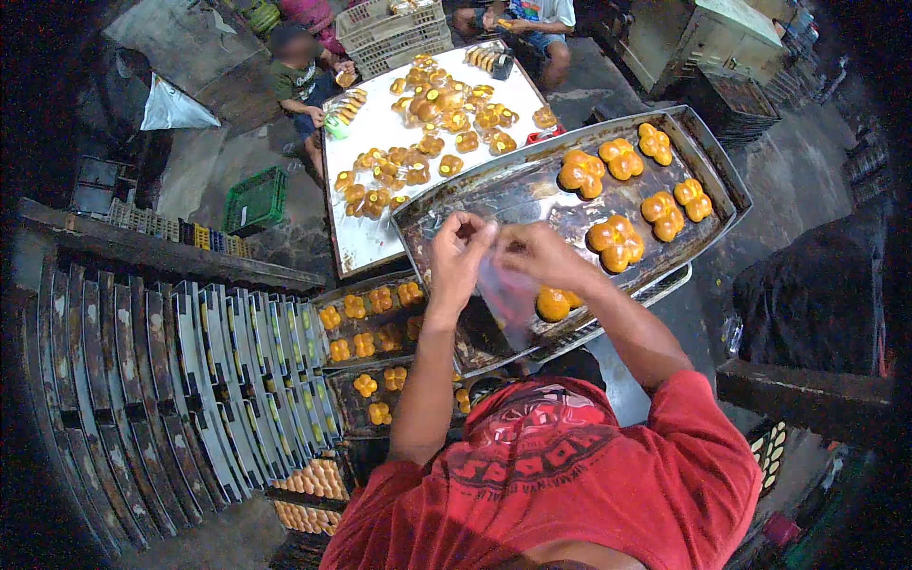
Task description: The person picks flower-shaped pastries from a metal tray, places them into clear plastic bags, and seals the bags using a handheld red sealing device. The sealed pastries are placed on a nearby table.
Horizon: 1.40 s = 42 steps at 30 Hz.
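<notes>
My left hand pinches the top edge of a clear plastic bag between thumb and finger. Close beside it, my right hand is curled at the same edge, slightly blurred; its exact hold is hard to make out. The bag hangs below both hands, over the near part of a dark metal baking tray. Golden clustered bread rolls lie on the tray, mostly to the right of my hands. One more roll sits just below my right forearm's wrist end, partly covered.
Beyond the tray, a white table holds many bagged rolls. Two people sit at its far side, near stacked crates. Racked trays stand at the left, with more rolls on trays beside my left arm. A green crate lies on the floor.
</notes>
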Tool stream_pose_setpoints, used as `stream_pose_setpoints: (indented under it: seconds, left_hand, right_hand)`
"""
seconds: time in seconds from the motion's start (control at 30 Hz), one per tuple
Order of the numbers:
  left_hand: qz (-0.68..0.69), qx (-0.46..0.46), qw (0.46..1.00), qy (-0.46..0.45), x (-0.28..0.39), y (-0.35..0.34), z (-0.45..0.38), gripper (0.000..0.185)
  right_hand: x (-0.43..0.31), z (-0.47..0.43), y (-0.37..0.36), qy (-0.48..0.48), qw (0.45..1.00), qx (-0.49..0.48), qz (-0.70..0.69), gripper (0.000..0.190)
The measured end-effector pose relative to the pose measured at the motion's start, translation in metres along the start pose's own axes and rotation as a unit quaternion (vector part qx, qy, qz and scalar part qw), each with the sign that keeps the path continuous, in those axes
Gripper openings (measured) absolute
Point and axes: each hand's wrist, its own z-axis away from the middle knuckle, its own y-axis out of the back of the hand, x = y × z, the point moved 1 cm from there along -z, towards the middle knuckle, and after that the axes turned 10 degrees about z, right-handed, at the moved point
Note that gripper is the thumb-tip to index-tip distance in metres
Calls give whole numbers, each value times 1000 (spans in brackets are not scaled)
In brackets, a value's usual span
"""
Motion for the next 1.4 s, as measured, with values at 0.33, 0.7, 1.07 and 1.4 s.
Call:
stream_pose_setpoints:
  seconds: [0.33, 0.7, 1.07, 1.4]
  left_hand:
    - [-28, -38, 999, -6, 1, -13, 6, 10]
    - [176, -104, 976, 74, -14, 4, 10, 12]
    - [-90, -202, 971, 86, 27, 29, 14, 18]
    - [-113, -345, 931, 30, 45, -1, 10, 10]
  right_hand:
    - [4, 26, 21, -52, 993, 101, -37, 24]
    - [81, 33, -21, -120, 975, 110, -148, 27]
    - [46, 90, -1, -138, 953, -119, 242, 64]
    - [-2, 59, 60, 37, 892, 321, -316, 66]
